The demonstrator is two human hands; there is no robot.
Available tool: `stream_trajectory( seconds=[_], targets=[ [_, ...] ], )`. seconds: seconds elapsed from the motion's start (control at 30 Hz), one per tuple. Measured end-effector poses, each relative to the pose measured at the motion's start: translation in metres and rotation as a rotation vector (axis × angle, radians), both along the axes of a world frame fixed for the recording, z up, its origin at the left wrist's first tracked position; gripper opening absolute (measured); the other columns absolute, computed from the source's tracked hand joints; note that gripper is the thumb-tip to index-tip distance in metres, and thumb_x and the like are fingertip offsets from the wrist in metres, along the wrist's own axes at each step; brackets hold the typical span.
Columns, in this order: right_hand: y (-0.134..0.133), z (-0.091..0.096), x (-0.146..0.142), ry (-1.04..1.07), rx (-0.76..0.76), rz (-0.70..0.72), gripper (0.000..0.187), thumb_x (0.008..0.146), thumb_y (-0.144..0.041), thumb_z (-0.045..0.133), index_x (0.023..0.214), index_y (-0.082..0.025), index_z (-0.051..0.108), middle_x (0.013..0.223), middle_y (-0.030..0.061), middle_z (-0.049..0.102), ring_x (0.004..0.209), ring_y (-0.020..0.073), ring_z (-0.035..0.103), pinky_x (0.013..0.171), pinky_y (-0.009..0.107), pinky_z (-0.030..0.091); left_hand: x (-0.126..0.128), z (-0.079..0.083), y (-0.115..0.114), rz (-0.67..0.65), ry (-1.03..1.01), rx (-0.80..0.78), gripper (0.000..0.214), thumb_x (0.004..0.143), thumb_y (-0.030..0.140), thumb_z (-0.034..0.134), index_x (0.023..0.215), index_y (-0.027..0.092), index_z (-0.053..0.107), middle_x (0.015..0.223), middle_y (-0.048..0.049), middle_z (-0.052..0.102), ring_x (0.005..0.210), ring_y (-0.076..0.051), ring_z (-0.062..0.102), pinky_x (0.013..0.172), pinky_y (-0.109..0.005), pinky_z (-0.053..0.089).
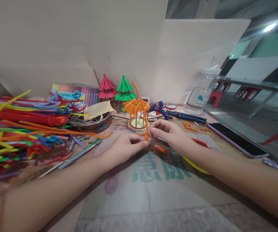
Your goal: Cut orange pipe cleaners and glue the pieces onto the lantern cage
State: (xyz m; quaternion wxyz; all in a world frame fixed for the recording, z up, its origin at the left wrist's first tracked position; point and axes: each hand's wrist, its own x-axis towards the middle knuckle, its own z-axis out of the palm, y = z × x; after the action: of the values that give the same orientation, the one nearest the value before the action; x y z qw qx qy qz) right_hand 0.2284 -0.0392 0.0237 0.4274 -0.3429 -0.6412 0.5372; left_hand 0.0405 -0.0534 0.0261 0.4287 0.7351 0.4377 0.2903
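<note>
My left hand [123, 146] pinches the lower end of an orange pipe cleaner [138, 91] between thumb and index finger. Its long stem rises upright, then leans left at the top, with a short bent piece at the bottom. Close by on the right, my right hand [169, 132] is closed in a pinch at the stem, its fingertips partly hiding the contact. Just behind both hands stands a small orange pipe-cleaner pavilion [130, 108] with posts, a fringed partial roof and a pale round base. Short orange pieces [162, 149] lie below my right hand.
Bundles of coloured pipe cleaners [20, 135] pile up at left. Behind stand a red pavilion [106, 87], a green pavilion [124, 88] and a marker pack [81, 93]. Rightward are a blue glue gun [159, 109], a dark blue cutter [187, 117], a phone [237, 139] and a clear bottle [202, 91].
</note>
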Motion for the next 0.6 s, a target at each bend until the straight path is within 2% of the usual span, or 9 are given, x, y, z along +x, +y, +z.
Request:
stream_trajectory(
  seconds=[0.1,0.27,0.4,0.5,0.6],
  targets=[
    [0.001,-0.003,-0.001,-0.004,-0.014,0.021,0.032,0.075,-0.037,0.072,0.098,-0.02,0.058,0.078,-0.0018,0.063,0.064,0.0114,0.059,0.061,0.026,0.049,0.0,-0.002,0.0,-0.012,0.014,0.029,0.02,0.082,0.027,0.061,0.078,0.015,0.076,0.072,-0.001,0.072,0.065,-0.012,0.06,0.062,-0.022,0.043],
    [0.003,-0.008,-0.002,-0.035,0.047,0.011,0.019,0.076,-0.034,0.071,0.079,-0.019,0.058,0.071,-0.0022,0.063,0.061,0.0102,0.058,0.062,0.025,0.05,0.0,-0.003,0.001,-0.011,0.034,0.045,0.021,0.083,0.029,0.061,0.078,0.015,0.076,0.068,0.0003,0.07,0.061,-0.012,0.058,0.06,-0.021,0.042],
    [0.005,-0.008,-0.002,-0.036,0.07,0.017,0.019,0.076,-0.034,0.069,0.079,-0.019,0.059,0.07,-0.0021,0.063,0.062,0.0113,0.06,0.064,0.027,0.051,-0.001,-0.003,0.001,-0.003,0.033,0.027,0.022,0.083,0.03,0.061,0.08,0.015,0.076,0.07,-0.0001,0.071,0.063,-0.013,0.059,0.061,-0.021,0.043],
    [0.004,0.002,0.001,-0.095,0.094,0.01,0.019,0.079,-0.033,0.066,0.089,-0.019,0.059,0.079,-0.0008,0.065,0.065,0.012,0.061,0.066,0.028,0.051,-0.002,-0.005,0.001,0.008,0.027,0.03,0.022,0.082,0.032,0.061,0.081,0.015,0.076,0.074,-0.0007,0.072,0.066,-0.013,0.06,0.062,-0.022,0.043],
    [0.0,0.018,0.016,-0.29,0.194,0.009,0.023,0.083,-0.032,0.062,0.102,-0.02,0.059,0.092,0.0024,0.067,0.076,0.0143,0.063,0.071,0.029,0.051,-0.004,-0.007,0.001,0.023,0.034,0.03,0.025,0.083,0.035,0.061,0.079,0.015,0.075,0.074,-0.0015,0.072,0.067,-0.014,0.06,0.063,-0.022,0.043]
  ],
)
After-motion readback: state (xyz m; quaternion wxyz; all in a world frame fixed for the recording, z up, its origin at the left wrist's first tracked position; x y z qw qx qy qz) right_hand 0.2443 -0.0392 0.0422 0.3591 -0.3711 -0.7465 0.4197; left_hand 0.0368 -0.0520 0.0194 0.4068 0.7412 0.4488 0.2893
